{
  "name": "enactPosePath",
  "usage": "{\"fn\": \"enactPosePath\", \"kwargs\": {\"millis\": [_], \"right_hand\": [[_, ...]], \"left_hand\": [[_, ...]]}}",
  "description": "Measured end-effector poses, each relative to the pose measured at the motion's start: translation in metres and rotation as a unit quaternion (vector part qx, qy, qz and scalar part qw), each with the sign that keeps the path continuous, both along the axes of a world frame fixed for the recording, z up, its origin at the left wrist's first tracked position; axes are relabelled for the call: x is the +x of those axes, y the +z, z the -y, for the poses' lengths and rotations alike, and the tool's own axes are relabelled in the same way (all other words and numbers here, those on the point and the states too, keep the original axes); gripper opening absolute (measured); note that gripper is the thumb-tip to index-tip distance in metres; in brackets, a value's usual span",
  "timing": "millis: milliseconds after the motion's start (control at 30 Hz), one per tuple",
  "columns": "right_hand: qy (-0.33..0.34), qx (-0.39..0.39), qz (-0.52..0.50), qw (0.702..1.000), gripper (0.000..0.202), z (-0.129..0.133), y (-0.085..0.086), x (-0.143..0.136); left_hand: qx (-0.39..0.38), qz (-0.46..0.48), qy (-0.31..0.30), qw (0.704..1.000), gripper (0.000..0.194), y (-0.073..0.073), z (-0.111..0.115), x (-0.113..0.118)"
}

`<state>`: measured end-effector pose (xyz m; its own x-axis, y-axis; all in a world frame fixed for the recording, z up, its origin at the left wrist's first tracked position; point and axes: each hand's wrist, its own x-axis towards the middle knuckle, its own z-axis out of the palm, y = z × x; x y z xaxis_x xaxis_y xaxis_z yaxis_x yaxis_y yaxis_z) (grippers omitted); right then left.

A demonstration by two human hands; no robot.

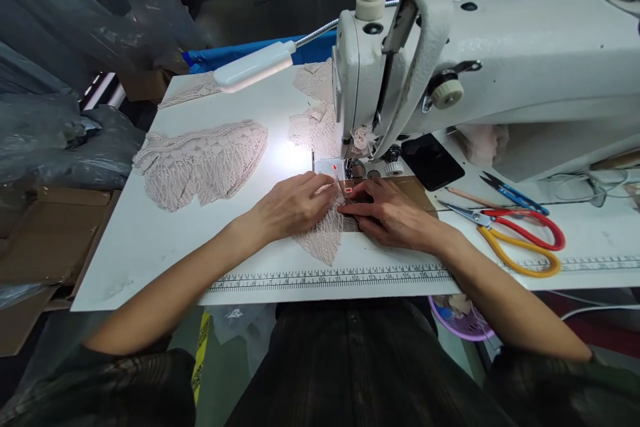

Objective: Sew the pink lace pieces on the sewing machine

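**Spotter:** Both your hands lie flat on the lace piece [324, 235], right in front of the presser foot [356, 167]. Your left hand [293, 205] has its fingers stretched out and pressed down on the lace, gripping nothing. Your right hand [389, 212] is spread the same way, fingertips meeting the left at the lace's upper edge.

**Operator:** Where does the lace sit relative to the needle?

**Spotter:** Its top edge is just short of the foot, at twelve o'clock from your fingertips; the rest trails toward you at six o'clock, down to the printed ruler [330, 276] along the table [150, 240] edge. I judge you are lining up the edge before feeding it, so the next move calls for an even, small push from both hands, fingertips kept clear of the foot.

**Operator:** And around that?

**Spotter:** At ten o'clock a larger lace pile [200, 160] lies well apart. More lace scraps [315, 127] sit at twelve, beside the sewing machine [480, 67], under the lamp [253, 65]. At three o'clock lie the orange-handled scissors [515, 240], the small snips [510, 192] and a dark phone [433, 161].
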<state>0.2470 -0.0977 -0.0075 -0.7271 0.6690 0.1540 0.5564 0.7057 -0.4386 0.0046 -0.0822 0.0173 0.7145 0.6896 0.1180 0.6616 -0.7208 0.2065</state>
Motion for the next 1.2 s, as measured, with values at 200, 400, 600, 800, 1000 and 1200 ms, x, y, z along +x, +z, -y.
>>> {"fn": "enactPosePath", "kwargs": {"millis": [200, 400, 600, 800, 1000, 1200], "right_hand": [[0.007, 0.029, 0.013, 0.999, 0.036, 0.001, -0.002, 0.001], [0.007, 0.057, 0.022, 0.998, 0.034, 0.003, -0.003, 0.0], [-0.021, 0.102, 0.041, 0.994, 0.033, -0.001, -0.006, 0.002], [-0.038, 0.116, 0.043, 0.992, 0.034, -0.003, -0.009, 0.004], [-0.039, 0.107, 0.036, 0.993, 0.033, -0.004, -0.011, 0.002], [-0.046, 0.106, 0.034, 0.993, 0.033, -0.003, -0.009, 0.0]], "left_hand": [[0.04, -0.143, -0.129, 0.98, 0.037, -0.008, -0.013, 0.007], [0.105, -0.177, -0.129, 0.97, 0.039, -0.009, -0.005, 0.005], [0.146, -0.155, -0.053, 0.976, 0.043, -0.015, -0.01, 0.015], [0.141, -0.123, -0.053, 0.981, 0.044, -0.019, -0.017, 0.018], [0.148, -0.117, -0.051, 0.981, 0.047, -0.018, -0.017, 0.012], [0.125, -0.081, -0.043, 0.988, 0.044, -0.019, -0.017, 0.013]]}}
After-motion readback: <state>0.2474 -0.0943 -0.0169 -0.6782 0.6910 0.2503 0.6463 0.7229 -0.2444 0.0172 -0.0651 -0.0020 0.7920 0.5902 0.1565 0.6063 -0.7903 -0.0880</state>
